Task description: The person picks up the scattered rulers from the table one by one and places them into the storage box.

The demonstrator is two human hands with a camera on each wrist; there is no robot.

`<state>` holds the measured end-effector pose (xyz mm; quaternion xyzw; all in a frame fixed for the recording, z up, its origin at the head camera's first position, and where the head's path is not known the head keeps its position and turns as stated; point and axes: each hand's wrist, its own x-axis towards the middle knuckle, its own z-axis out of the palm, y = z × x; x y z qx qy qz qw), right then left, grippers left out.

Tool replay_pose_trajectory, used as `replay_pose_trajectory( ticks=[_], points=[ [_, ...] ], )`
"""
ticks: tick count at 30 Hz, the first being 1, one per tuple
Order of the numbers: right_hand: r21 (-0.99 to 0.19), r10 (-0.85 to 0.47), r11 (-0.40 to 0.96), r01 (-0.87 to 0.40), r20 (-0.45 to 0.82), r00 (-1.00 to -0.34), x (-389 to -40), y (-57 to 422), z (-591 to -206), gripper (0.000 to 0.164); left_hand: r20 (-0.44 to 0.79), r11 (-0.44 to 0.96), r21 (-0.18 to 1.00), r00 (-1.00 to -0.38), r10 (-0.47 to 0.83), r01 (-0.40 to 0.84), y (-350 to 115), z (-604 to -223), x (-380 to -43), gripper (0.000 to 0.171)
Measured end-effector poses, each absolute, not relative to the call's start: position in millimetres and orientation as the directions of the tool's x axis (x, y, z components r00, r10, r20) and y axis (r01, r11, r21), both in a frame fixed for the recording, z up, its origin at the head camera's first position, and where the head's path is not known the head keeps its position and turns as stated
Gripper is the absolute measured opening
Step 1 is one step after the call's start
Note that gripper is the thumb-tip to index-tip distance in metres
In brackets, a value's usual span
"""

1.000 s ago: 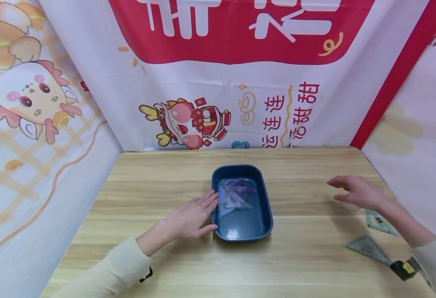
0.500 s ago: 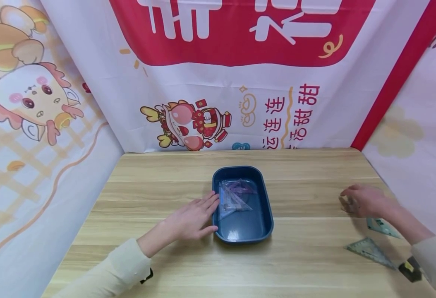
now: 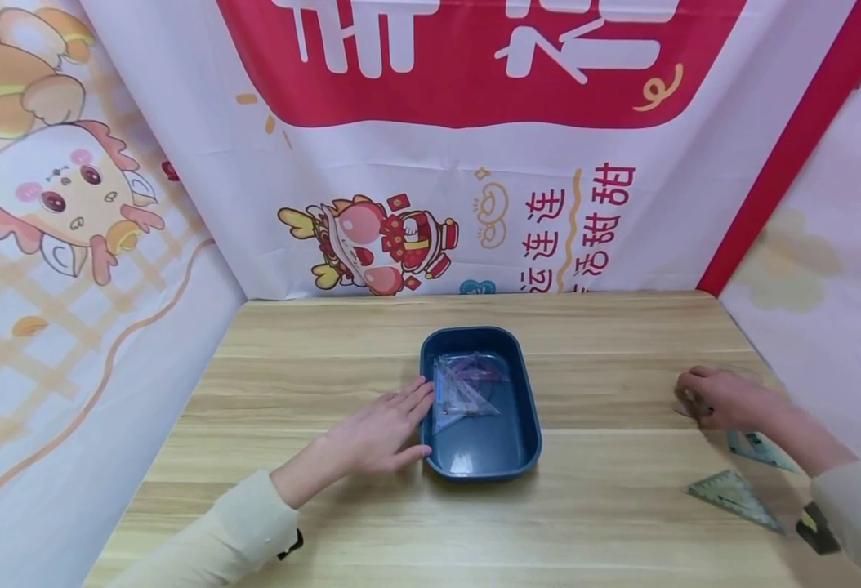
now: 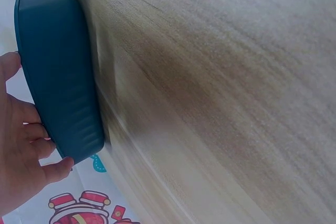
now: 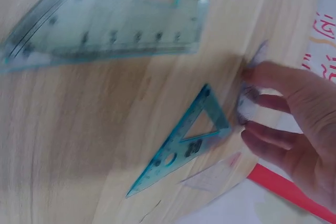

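Observation:
My left hand lies against the near-left rim of a dark blue rectangular box, fingers extended over the edge. In the left wrist view, its fingertips touch the rim of the box. Clear set squares and a purple-tinted protractor lie inside. At the table's right side, my right hand pinches a clear curved piece that looks like a protractor, tilted up between thumb and fingers. Closest to this hand is a small teal set square, flat on the wood.
A larger greenish set square lies nearer the front right, beside the right sleeve. Another clear triangle lies near the right table edge. A printed cloth hangs at the back of the wooden table.
My right hand has moved slightly right and down and taken hold of the clear protractor, which lay on the table. My left hand and the box have stayed in place.

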<state>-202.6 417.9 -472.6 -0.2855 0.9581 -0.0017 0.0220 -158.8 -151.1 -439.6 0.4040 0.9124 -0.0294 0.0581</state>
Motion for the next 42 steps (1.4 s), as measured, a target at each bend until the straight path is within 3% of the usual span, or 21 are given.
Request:
replay_pose_trajectory(
  ticks=[3, 6, 11, 20, 28, 34, 38, 42],
  points=[
    [0.043, -0.548, 0.835, -0.549, -0.03, -0.836, -203, 416, -474, 0.038, -0.131, 0.673, -0.004, -0.668, 0.733, 0.74, -152, -440, -159, 0.08],
    [0.101, -0.551, 0.831, -0.547, 0.015, -0.835, -202, 411, -476, 0.026, -0.135, 0.676, -0.002, -0.67, 0.73, 0.737, -152, -440, -159, 0.08],
    [0.082, -0.528, 0.847, -0.525, 0.032, -0.849, -203, 404, -474, 0.015, -0.142, 0.681, -0.004, -0.674, 0.725, 0.733, -152, -439, -158, 0.081],
    [-0.003, -0.619, 0.785, -0.62, 0.04, -0.784, -197, 419, -474, 0.045, -0.141, 0.683, 0.009, -0.675, 0.724, 0.73, -152, -438, -157, 0.08],
    [-0.007, -0.669, 0.737, -0.676, 0.134, -0.731, -198, 428, -482, 0.051, -0.133, 0.678, 0.004, -0.672, 0.729, 0.735, -151, -439, -159, 0.08],
    [0.061, -0.699, 0.709, -0.703, 0.199, -0.687, -204, 427, -488, 0.046, -0.141, 0.681, 0.001, -0.674, 0.725, 0.733, -152, -439, -158, 0.08],
    [0.122, -0.709, 0.702, -0.702, 0.219, -0.671, -205, 420, -487, 0.032, -0.137, 0.683, 0.002, -0.677, 0.724, 0.73, -152, -437, -158, 0.08],
    [0.117, -0.684, 0.729, -0.674, 0.159, -0.712, -202, 412, -481, 0.019, -0.135, 0.671, -0.013, -0.666, 0.733, 0.741, -151, -438, -158, 0.08]
  ],
)
